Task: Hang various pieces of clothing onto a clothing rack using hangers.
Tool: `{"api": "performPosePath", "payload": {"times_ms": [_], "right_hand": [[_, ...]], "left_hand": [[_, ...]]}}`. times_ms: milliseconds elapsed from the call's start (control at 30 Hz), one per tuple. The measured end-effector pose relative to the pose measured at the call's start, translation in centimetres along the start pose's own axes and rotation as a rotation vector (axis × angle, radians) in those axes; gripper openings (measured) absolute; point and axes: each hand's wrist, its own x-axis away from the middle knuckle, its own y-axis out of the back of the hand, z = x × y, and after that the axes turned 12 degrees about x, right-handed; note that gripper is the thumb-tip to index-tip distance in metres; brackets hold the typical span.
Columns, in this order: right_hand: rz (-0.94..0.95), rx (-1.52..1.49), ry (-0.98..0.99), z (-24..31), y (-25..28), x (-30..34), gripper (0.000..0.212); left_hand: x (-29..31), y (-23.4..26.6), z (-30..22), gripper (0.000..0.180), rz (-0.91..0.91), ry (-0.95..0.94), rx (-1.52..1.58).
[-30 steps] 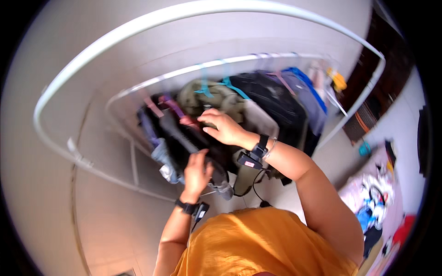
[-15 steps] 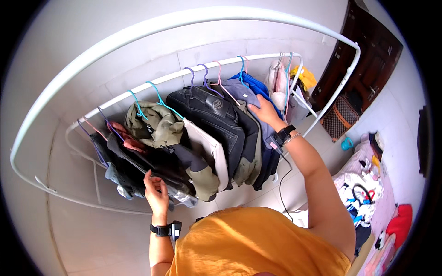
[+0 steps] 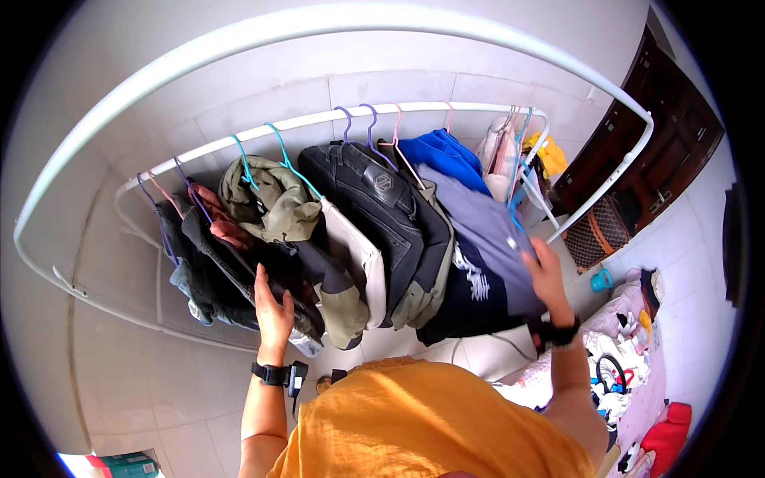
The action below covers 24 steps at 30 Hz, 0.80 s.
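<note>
My right hand is closed on the shoulder end of a grey and navy T-shirt with a white print. The shirt slants away from the rail, and a bit of blue hanger shows at its neck, close to my fingers. My left hand is open, fingers up and apart, beside dark trousers hanging on the rack; whether it touches them I cannot tell. Left of the shirt hang a black jacket and an olive hooded jacket. Behind it hangs a bright blue garment.
A white clothes rack spans the view, its upper bar arching over the clothes. At right are a brown patterned bag, a turquoise cup, and a bed heaped with clothes. A dark door stands behind.
My right hand has drawn the grey and navy T-shirt right and toward me; its blue hanger has left the rail. More of the bright blue garment shows. My left hand's fingers have straightened.
</note>
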Motion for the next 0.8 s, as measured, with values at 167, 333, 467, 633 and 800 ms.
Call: {"api": "performPosePath", "payload": {"times_ms": [167, 333, 467, 633, 800], "right_hand": [[-0.344, -0.160, -0.364, -6.4, 0.4, 12.2, 0.016], [-0.395, 0.489, -0.432, -3.3, 5.9, 19.5, 0.025], [-0.267, 0.688, -0.447, 1.5, 14.6, 25.1, 0.019], [-0.316, 0.573, -0.184, 15.8, 18.1, 20.0, 0.018], [-0.150, 0.331, 0.044, 19.6, 17.0, 17.9, 0.017]], "left_hand": [[-1.5, -1.6, 2.9, 0.087, 0.072, -0.016, 0.009], [-3.0, -1.5, 7.5, 0.091, 0.059, 0.060, 0.097], [-2.8, -0.3, 8.5, 0.092, 0.178, 0.053, 0.196], [-2.1, 3.4, 7.4, 0.090, 0.267, 0.159, 0.350], [-0.3, 8.2, 3.8, 0.047, 0.412, -0.058, 0.529]]}}
